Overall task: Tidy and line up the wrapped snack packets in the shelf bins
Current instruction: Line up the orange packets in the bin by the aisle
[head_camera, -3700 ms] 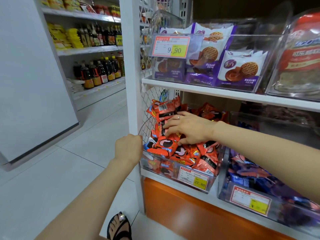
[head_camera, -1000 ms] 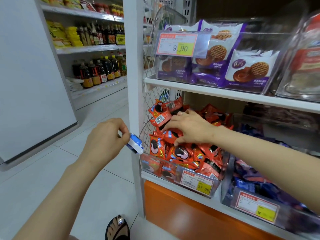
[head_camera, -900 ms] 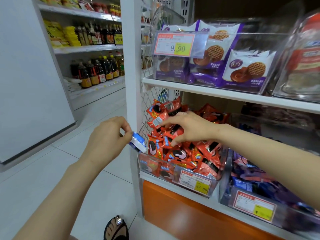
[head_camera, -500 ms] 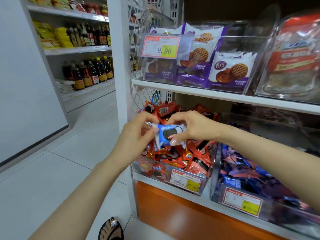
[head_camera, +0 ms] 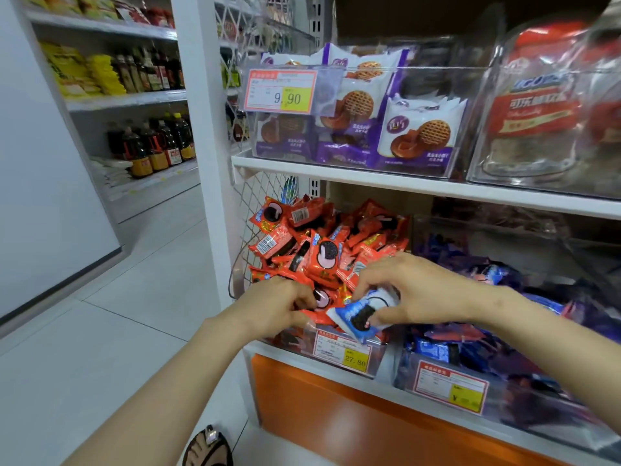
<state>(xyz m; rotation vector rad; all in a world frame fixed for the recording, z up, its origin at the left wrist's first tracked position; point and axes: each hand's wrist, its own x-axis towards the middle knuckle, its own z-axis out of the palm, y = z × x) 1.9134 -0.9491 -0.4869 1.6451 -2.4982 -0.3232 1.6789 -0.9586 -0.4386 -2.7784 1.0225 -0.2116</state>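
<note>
Head view: the step in hand looks like sorting out a stray. The right hand pinches a blue cookie packet between thumb and fingertips, just above the front edge of the clear bin heaped with red cookie packets. It probably belongs in the neighbouring bin to the right, where blue wrappers lie. To do this well, hold the packet by its sealed edge instead of squeezing the middle, since the biscuit inside would likely crack. Carry it over the divider and lay it face up in line with its fellows, not dropped on top. The left hand sits low at the front of the red heap with fingers curled down among the wrappers; whether it grips one cannot be told. It would serve best by steadying that heap, which rises above the bin's front wall and could slide. The blue packet is small, glossy and pillow-shaped, printed with a dark sandwich cookie, tilted with one corner pointing down toward the price tag.
</note>
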